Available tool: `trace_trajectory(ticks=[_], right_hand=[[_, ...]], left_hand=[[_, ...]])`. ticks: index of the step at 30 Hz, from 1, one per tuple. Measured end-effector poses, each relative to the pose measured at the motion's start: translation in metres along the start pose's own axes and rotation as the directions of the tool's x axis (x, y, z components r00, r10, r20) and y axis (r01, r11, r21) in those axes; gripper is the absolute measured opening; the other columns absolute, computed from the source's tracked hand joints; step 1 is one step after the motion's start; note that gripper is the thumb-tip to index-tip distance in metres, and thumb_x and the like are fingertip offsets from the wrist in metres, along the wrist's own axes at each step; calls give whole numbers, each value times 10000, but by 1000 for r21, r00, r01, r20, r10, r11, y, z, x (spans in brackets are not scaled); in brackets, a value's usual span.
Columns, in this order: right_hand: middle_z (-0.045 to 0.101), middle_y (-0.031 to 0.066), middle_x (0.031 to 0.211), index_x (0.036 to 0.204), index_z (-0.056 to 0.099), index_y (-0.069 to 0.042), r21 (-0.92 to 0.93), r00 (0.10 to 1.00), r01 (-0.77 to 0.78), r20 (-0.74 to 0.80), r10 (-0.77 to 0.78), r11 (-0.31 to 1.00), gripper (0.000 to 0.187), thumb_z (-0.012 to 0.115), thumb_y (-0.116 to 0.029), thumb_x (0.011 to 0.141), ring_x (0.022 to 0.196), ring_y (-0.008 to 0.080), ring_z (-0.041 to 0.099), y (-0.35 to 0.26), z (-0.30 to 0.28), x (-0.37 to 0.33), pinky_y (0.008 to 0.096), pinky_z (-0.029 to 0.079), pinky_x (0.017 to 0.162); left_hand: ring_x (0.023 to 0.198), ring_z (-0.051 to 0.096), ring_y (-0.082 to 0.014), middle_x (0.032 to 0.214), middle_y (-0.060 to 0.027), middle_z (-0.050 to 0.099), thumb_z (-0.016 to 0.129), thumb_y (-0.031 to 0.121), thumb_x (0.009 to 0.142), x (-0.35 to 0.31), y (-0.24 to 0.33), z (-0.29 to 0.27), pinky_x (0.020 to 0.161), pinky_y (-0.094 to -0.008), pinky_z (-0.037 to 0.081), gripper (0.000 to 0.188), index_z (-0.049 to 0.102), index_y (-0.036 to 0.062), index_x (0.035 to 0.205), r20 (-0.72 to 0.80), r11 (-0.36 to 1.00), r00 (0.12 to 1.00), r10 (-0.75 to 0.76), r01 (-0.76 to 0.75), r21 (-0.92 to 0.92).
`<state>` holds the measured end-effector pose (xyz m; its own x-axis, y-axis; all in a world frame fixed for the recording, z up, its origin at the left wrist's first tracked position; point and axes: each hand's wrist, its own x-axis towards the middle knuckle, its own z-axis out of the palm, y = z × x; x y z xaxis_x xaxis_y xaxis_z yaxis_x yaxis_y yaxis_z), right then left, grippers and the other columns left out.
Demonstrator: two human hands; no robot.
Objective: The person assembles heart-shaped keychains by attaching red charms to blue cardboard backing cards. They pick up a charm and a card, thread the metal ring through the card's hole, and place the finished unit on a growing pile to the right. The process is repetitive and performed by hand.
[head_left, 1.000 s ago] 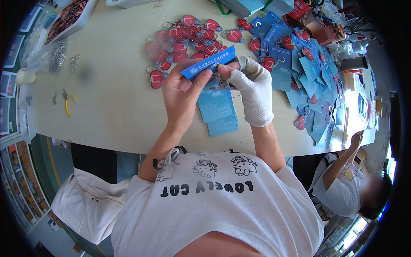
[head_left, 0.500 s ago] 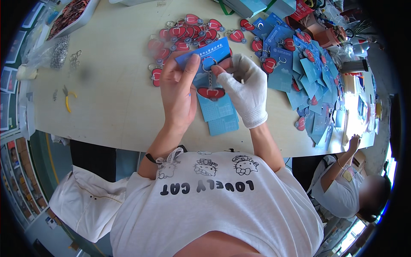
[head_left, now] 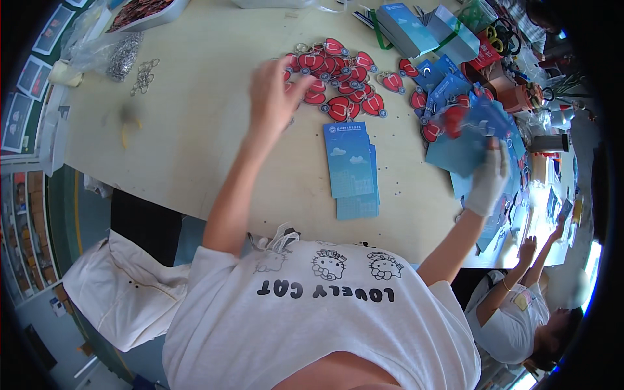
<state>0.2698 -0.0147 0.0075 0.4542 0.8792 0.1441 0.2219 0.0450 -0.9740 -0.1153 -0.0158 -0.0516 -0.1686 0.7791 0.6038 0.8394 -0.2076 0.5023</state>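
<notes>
My bare left hand [head_left: 273, 94] hovers at the left side of a pile of red heart-like keychains [head_left: 338, 107]. Its thumb and fingers are apart, slightly blurred, with nothing visible between them. On the right, my right hand [head_left: 492, 175], in a white glove, grips a blue card [head_left: 489, 120] above the heap of cards. A smeared red keychain [head_left: 453, 121] appears at that card's left side. In front of me, a small stack of blue cards [head_left: 348, 169] lies on the table, its cards slightly offset.
Blue cards with red keychains [head_left: 430, 132] form a heap at the right. Yellow-handled pliers [head_left: 132, 135] and loose metal rings [head_left: 144, 77] lie at the left. Blue boxes [head_left: 406, 29] stand at the back. Another person [head_left: 513, 318] sits at the right.
My hands have parted. The right hand carried the card and keychain rightward to the heap; the left let go and moved to the keychain pile. The card stack is now uncovered.
</notes>
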Motion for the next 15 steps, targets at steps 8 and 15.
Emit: trace_trajectory(ticks=[8,15], right_hand=[[601,168,1124,1214,526,5,-897,806,-15,-272,-525,441,501,643,-328,858,989,288,584,40,-79,100,378,479,820],[668,80,1042,1117,633,-40,-395,886,460,140,-443,795,246,567,-101,888,886,135,611,-28,36,-1,260,462,794]], left_hand=[[808,612,-282,850,-141,624,733,372,780,26,-50,21,723,-374,476,427,540,7,891,304,941,895,-328,280,190],[769,619,-129,813,-59,635,664,112,844,29,-46,8,641,-263,469,174,537,0,882,333,703,888,-316,455,-546]])
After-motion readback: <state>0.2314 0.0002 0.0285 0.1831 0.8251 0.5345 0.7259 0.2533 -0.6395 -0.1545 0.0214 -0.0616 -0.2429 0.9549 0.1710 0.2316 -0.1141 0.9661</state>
